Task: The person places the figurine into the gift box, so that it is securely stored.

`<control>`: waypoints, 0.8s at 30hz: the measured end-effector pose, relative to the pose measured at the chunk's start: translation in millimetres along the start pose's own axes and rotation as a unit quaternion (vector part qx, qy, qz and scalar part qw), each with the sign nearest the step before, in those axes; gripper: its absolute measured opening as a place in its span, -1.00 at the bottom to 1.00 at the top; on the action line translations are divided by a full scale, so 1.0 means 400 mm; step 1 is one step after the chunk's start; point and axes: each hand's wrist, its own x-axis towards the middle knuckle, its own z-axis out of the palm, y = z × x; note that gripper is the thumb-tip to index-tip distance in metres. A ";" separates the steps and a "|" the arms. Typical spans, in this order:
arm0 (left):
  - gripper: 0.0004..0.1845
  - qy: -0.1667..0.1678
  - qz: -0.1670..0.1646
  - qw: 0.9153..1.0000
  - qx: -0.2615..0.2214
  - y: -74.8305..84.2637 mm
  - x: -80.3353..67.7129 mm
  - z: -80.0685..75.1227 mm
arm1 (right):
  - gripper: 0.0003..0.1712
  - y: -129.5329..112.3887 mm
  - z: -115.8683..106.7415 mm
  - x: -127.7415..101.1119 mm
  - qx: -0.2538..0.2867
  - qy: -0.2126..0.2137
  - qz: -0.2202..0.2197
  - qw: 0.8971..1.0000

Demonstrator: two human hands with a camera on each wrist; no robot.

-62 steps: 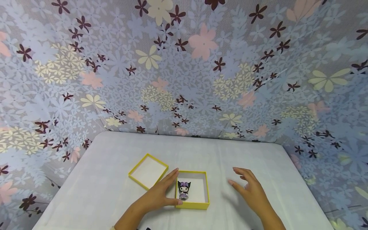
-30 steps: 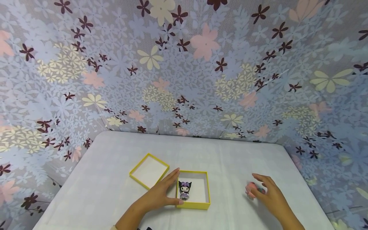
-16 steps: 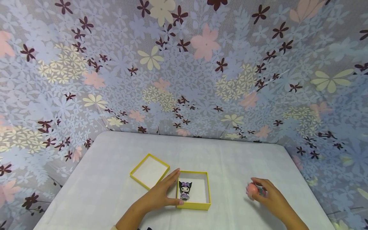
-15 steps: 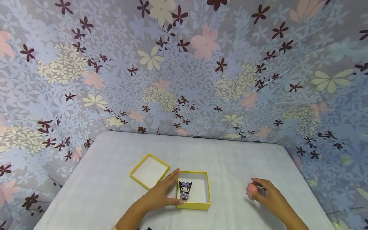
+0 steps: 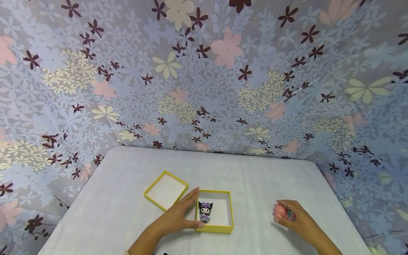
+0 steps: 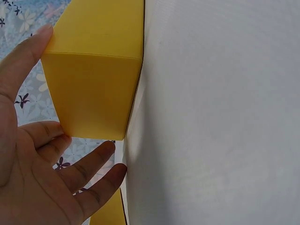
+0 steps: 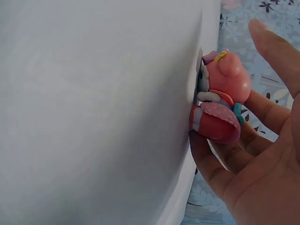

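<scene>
White table (image 5: 127,212): two yellow trays, two figurines, left hand (image 5: 173,217) flat against one tray, right hand (image 5: 294,221) gripping pink figurine (image 5: 280,211).

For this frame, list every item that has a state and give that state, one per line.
yellow box: open, on the table, braced by the left hand.
box lid: off, lying inside-up left of the box.
black-and-purple figurine: upright inside the box.
pink figurine: on the table, held in the right hand.
left hand: fingers straight against the box.
right hand: fingers curled round the pink figurine.
</scene>
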 end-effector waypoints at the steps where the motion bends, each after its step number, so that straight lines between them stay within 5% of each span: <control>1: 0.16 -0.001 0.000 1.000 -0.001 0.000 0.000 0.000 | -0.22 0.000 0.001 -0.001 0.002 -0.003 0.001 1.000; 16: 0.15 -0.001 0.004 1.000 -0.001 -0.003 0.001 0.002 | -0.17 0.013 0.006 0.008 0.021 -0.057 0.048 0.997; 24: 0.16 -0.003 0.001 1.000 -0.002 0.003 0.000 -0.002 | -0.16 0.002 0.006 0.008 0.034 -0.052 0.069 0.996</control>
